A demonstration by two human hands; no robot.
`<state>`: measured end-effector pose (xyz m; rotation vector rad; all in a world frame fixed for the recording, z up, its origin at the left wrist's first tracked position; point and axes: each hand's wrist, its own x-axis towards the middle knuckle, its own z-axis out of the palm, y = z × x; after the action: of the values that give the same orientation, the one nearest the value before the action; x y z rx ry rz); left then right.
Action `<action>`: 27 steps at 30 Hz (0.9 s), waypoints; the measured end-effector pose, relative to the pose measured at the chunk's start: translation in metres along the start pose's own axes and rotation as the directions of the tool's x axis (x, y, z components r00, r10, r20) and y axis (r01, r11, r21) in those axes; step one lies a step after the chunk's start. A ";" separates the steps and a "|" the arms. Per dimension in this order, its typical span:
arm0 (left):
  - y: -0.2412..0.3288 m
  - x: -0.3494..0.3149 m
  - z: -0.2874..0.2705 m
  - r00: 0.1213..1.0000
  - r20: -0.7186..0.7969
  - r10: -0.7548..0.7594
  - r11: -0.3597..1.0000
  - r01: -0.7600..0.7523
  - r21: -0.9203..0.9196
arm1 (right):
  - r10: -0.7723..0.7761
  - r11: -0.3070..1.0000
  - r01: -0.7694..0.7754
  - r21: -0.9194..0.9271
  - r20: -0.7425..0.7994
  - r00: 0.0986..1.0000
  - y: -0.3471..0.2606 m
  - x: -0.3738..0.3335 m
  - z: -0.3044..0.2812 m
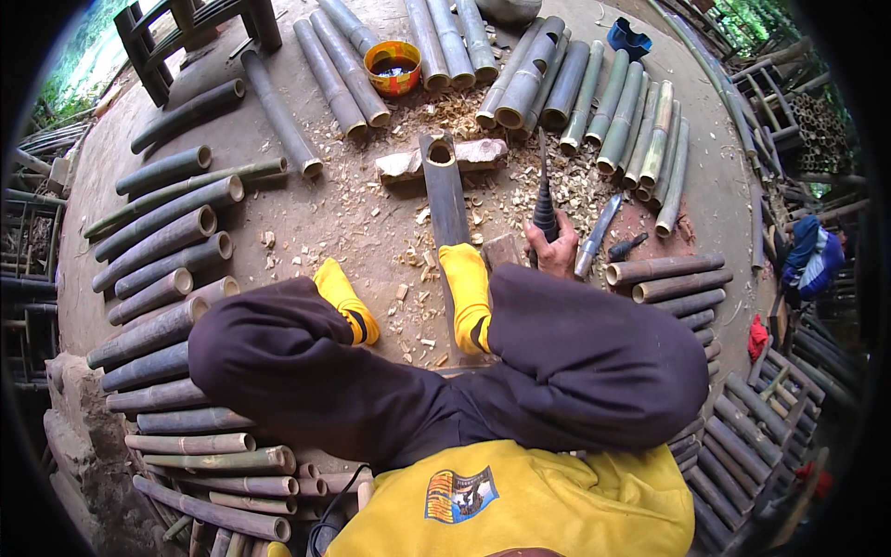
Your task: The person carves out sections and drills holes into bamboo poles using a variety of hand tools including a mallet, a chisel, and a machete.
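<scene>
My right hand [554, 246] is closed round the dark ridged handle of a slim pointed tool [545, 190], its narrow tip pointing away from me. On the ground just right of that hand lie a long grey blade [599, 232] and a short dark piece like a handle [628, 246]. In front of me a dark bamboo tube [447, 204] has a hole cut near its far end, which rests on a pale stone [399, 166]. My foot in a yellow sock [464, 288] presses on its near part. My left hand is out of the picture.
Wood chips [520, 181] litter the ground. Bamboo tubes [167, 227] lie in rows at left, more bamboo tubes [640, 139] at far right. An orange bowl of dark liquid [393, 82] and a blue container [629, 39] stand beyond. A dark bench [200, 23] is far left.
</scene>
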<state>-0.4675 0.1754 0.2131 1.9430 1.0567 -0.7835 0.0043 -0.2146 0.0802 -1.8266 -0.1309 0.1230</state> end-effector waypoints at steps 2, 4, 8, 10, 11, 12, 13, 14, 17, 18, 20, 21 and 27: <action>-0.017 -0.018 0.057 0.982 0.170 -0.083 0.988 0.104 -0.118 | 0.017 0.994 -0.019 0.109 0.015 1.000 0.000 -0.017 0.025; -0.022 -0.011 0.120 0.918 0.389 -0.077 0.953 0.183 -0.243 | 0.029 0.983 -0.039 0.177 0.060 0.998 -0.010 -0.025 0.023; -0.012 0.010 0.233 0.674 0.737 0.057 0.881 0.313 -0.355 | -0.080 0.997 0.079 0.019 0.072 0.994 -0.026 -0.022 -0.013; -0.021 -0.010 0.238 0.638 0.770 -0.003 0.842 0.417 -0.343 | -0.014 0.990 -0.003 0.138 0.119 0.993 -0.007 -0.028 0.026; -0.028 -0.015 0.228 0.641 0.766 -0.037 0.823 0.454 -0.341 | 0.021 0.979 -0.051 0.199 0.149 0.989 0.000 -0.031 0.048; -0.029 -0.013 0.217 0.655 0.755 -0.036 0.821 0.450 -0.351 | 0.035 0.970 -0.073 0.230 0.164 0.986 -0.008 -0.030 0.060; -0.022 0.011 0.210 0.640 0.768 0.015 0.851 0.396 -0.346 | 0.028 0.979 -0.052 0.198 0.123 0.992 -0.026 -0.020 0.043; -0.012 0.035 0.202 0.667 0.743 0.058 0.881 0.316 -0.353 | 0.022 0.985 -0.036 0.167 0.083 0.996 -0.043 -0.012 0.029; 0.003 0.096 0.129 0.889 0.444 0.108 0.959 0.026 -0.283 | 0.105 0.987 -0.122 0.108 0.150 0.983 -0.045 -0.008 0.022; 0.009 0.115 0.101 0.938 0.321 0.131 0.972 -0.058 -0.229 | 0.112 0.984 -0.132 0.120 0.159 0.981 -0.044 -0.009 0.026; 0.021 0.137 0.030 0.985 0.070 0.159 0.986 -0.154 -0.070 | 0.167 0.969 -0.197 0.152 0.191 0.967 -0.033 -0.013 0.052; 0.034 0.158 0.000 0.978 -0.009 0.209 0.978 -0.208 0.006 | 0.203 0.963 -0.234 0.136 0.210 0.956 -0.038 -0.011 0.057; 0.208 0.299 -0.110 0.883 -0.040 0.467 0.873 -0.454 0.175 | 0.309 0.948 -0.319 0.008 0.222 0.925 -0.044 0.019 0.057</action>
<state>-0.1308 0.3129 0.1026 2.2606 0.5398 -0.5339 0.0128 -0.1463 0.1083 -1.7742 0.0131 0.5507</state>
